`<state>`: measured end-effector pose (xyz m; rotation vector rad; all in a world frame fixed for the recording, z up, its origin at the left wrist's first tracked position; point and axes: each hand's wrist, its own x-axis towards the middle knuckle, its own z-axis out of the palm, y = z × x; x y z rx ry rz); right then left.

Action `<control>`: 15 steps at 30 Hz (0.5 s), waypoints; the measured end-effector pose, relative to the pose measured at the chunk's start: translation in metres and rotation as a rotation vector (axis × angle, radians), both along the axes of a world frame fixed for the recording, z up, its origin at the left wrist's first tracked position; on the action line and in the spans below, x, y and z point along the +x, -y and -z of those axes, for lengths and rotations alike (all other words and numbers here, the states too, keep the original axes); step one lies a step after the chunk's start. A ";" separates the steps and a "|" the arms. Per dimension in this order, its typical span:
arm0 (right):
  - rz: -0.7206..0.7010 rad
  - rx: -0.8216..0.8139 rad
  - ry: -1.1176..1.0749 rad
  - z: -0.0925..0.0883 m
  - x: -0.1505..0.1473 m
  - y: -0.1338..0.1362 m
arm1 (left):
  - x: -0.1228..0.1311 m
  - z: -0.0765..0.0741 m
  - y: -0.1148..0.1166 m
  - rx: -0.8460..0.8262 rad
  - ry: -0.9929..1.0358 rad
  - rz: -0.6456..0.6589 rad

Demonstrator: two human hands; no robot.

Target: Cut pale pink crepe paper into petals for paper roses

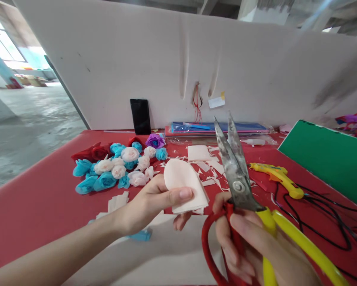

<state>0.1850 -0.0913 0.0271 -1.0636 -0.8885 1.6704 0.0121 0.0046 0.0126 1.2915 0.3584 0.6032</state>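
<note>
My left hand (150, 204) pinches a small stack of pale pink paper (184, 184), cut to a rounded petal shape, between thumb and fingers above the red table (32, 198). My right hand (255, 246) grips a pair of scissors (236, 174) by their red and yellow handles. The metal blades point up and away, slightly parted, just right of the paper and not touching it.
Several blue, pink, red and purple paper flowers (118, 167) lie left of centre. Paper scraps (211, 167) litter the middle. A yellow glue gun (278, 176) with black cables lies right. A green sheet (330, 159), stacked paper sheets (217, 128) and a black phone (140, 116) stand by the white wall.
</note>
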 end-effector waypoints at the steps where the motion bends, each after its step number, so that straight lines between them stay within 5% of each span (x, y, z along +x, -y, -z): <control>1: -0.084 0.003 0.051 -0.001 0.001 -0.003 | 0.000 -0.001 0.002 0.003 -0.014 0.011; 6: -0.033 0.001 0.169 -0.003 0.000 -0.006 | 0.005 -0.007 0.013 0.013 -0.116 0.052; 11: -0.150 0.027 0.095 0.004 -0.001 -0.001 | 0.012 -0.009 0.018 0.031 -0.207 0.050; 15: -0.030 0.019 0.126 -0.002 -0.003 -0.003 | 0.014 -0.007 0.018 0.031 -0.222 0.060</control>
